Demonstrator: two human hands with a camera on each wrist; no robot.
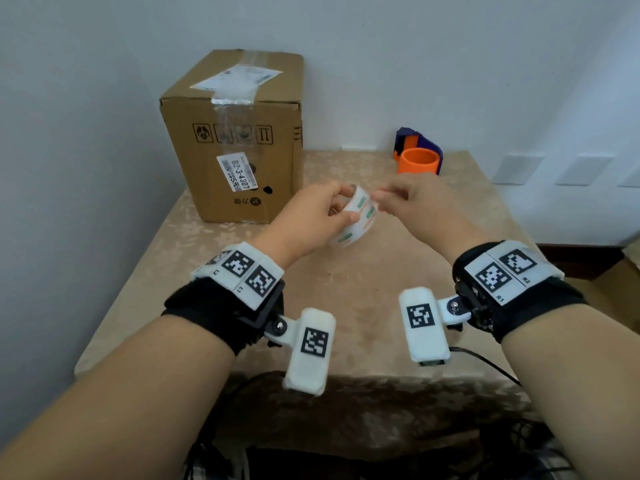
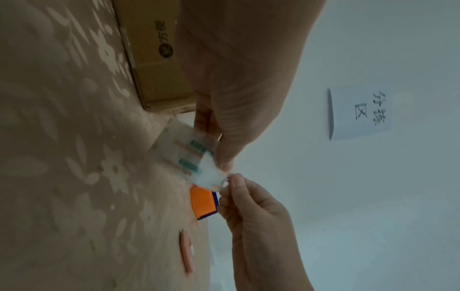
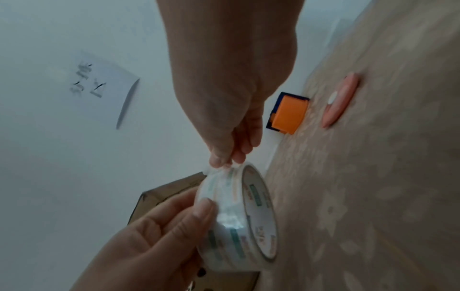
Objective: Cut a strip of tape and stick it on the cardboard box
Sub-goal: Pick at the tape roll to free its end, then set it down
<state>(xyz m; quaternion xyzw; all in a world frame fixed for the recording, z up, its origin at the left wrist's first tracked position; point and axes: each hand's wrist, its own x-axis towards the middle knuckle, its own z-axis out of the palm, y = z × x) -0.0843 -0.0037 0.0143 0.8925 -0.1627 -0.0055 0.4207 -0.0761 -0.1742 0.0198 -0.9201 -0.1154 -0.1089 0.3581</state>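
A brown cardboard box [image 1: 235,140] with old clear tape and labels stands at the table's back left. My left hand [image 1: 341,206] holds a roll of clear printed tape [image 1: 356,216] in the air above the table's middle, thumb and fingers curled round its rim. My right hand [image 1: 378,199] meets the roll from the right. In the right wrist view its thumb and finger [image 3: 219,161] pinch the tape's loose end at the top of the roll [image 3: 239,216]. The left wrist view shows the roll [image 2: 189,155] between the two hands, blurred.
An orange and blue tape dispenser [image 1: 417,157] stands at the back of the table [image 1: 346,289] against the wall. A pink cutter [image 3: 339,102] lies flat on the cloth near it. A paper sign [image 2: 361,114] hangs on the wall.
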